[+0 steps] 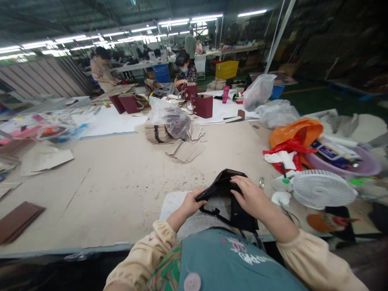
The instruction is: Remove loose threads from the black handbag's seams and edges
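Observation:
A black handbag (pixel 245 214) with a strap lies at the front edge of the worktable, partly over a white sheet (pixel 172 204). My left hand (pixel 192 203) grips the left end of the bag's upper edge between thumb and fingers. On the right side, my right hand (pixel 250 196) is closed over the bag's rim, its fingers reaching toward the opening. The dark inside of the bag shows between the two hands. The strap hangs in a loop below my left hand.
Card pieces (pixel 184 151) lie mid-table beside a bundled stack (pixel 156 133) and a plastic bag (pixel 171 117). Maroon handbags (pixel 202 106) stand farther back. At right are a white fan (pixel 324 189) and a purple basin (pixel 368 161). Co-workers (pixel 184 72) are across the table.

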A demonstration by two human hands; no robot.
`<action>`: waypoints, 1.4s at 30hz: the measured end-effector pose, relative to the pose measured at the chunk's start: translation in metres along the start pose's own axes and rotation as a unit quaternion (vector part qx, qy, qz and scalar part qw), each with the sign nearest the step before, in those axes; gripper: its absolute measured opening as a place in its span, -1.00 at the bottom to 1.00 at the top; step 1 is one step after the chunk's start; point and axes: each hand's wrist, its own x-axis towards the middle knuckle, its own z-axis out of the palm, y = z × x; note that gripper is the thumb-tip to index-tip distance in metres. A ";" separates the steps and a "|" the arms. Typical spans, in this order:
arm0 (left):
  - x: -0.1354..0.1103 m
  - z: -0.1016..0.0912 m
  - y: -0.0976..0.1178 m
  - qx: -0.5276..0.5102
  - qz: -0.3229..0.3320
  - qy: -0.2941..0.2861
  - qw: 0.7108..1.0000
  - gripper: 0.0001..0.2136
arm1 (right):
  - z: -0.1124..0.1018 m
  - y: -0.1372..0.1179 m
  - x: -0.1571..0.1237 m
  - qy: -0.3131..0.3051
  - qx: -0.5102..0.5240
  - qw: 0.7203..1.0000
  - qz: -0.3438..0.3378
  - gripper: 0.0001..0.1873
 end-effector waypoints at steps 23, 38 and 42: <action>-0.027 -0.009 0.000 0.049 0.079 0.118 0.989 -0.54 | 0.048 -0.020 0.022 -0.078 -0.004 0.995 -0.056 -0.72; -0.036 -0.001 0.001 0.070 0.100 0.200 0.972 -0.82 | 0.072 -0.031 0.023 -0.039 0.069 0.997 -0.022 -0.78; -0.036 0.000 0.000 0.071 0.095 0.188 0.975 -0.83 | 0.064 -0.031 0.021 -0.019 0.081 0.997 -0.001 -0.79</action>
